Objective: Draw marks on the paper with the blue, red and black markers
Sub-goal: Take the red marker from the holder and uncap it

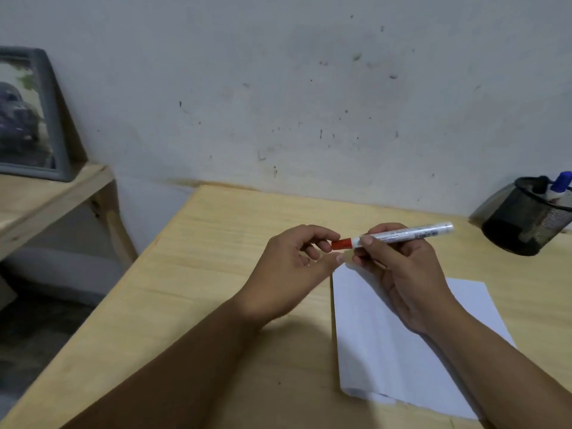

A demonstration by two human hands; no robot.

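My right hand point(399, 267) grips the white barrel of the red marker point(405, 234), held level above the table. Its red cap point(342, 244) points left and sits between the fingertips of my left hand point(294, 267). The cap looks seated on the marker. A white sheet of paper point(387, 351) lies on the wooden table point(216, 289) under my right hand and forearm, with no marks visible on it. The blue marker point(560, 185) stands in a black mesh pen cup point(526, 224) at the far right, beside a dark-capped marker point(540, 183).
The table's left edge drops to a dark floor. A lower wooden shelf point(46, 199) at the left carries a grey picture frame point(28, 116). A scuffed white wall point(309, 103) stands right behind the table.
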